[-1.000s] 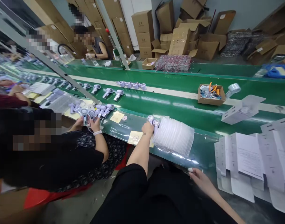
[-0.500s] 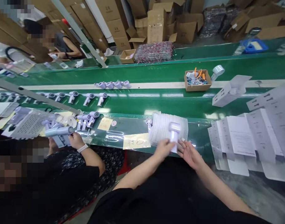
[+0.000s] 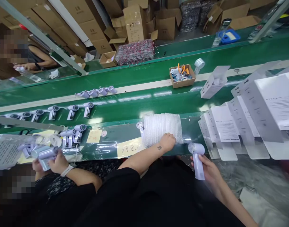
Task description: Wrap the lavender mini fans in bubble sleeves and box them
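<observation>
Shifted rightward since the earlier frame, the pale purple fan [image 3: 198,167] no longer hangs between both hands in front of the bubble-wrap stack [image 3: 158,127]; it sits in the right hand [image 3: 209,170] alone, at the near edge of the bench [image 3: 111,148], a little apart from the stack's right end. Its handle runs almost straight toward the wearer, the lower end veering slightly right, while the barrel-shaped head lies crosswise at the far end, one end turned toward the stack. The right hand meets the handle from its right side, digits closed around it just below the head.

Nearer to the stack is the left hand [image 3: 167,142], now laid on its right part, fingers curled down close together; whether they pinch a sheet I cannot tell. From those left fingers, the fan lies to the right and somewhat closer to the body.

At the stack's left end a second fan [image 3: 140,125] pokes out, and a handwritten sheet [image 3: 129,148] lies just beside. Off to the right, white boxes [image 3: 223,123] overlap in a row. Farther left, a co-worker's hand [image 3: 59,162] holds another fan [image 3: 47,153]
</observation>
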The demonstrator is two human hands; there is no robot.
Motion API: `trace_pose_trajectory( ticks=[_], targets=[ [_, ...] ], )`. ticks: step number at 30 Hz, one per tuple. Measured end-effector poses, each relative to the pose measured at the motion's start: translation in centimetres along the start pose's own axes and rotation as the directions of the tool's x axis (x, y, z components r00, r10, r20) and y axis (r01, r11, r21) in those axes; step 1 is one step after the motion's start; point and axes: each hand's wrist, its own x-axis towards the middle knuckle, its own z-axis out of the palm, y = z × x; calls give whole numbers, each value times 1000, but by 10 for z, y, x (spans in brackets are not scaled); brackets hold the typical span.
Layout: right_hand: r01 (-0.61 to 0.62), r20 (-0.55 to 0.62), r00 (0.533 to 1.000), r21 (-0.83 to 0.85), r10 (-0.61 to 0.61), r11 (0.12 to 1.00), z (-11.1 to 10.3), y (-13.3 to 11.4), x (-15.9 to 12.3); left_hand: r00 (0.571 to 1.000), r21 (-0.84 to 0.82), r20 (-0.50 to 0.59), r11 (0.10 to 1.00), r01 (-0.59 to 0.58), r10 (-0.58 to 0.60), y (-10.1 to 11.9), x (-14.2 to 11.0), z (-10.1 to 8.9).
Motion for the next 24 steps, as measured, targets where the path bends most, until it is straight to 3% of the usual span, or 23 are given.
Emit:
trace_pose_trajectory(
  ticks=[3,5,10,13,16,18,21,24],
  targets=[
    [-17,133,991,3,16,1000,9,-7,5,987,-292,-40,947,136,-154,7,9,-10],
    [-22,240,971,0,21,1000,22,-14,14,983,-396,-23,904,159,-183,12,12,-16],
    [11,321,946,-131,32,991,46,-33,31,952,-486,5,832,269,-305,16,11,-21],
    [26,294,955,-227,43,973,43,-38,28,921,-437,-91,846,306,-380,15,5,-24],
    [51,277,961,-275,28,960,39,-37,24,923,-322,-178,907,272,-341,16,3,-30],
    [76,262,965,-297,4,952,41,-36,22,924,-355,-206,905,236,-321,20,3,-36],
    [95,242,970,-287,-24,953,47,-39,20,915,-444,-319,892,87,-248,27,0,-46],
    [85,245,969,-256,-21,963,52,-44,14,899,-339,-429,938,-68,-89,33,-15,-50]
  ],
)
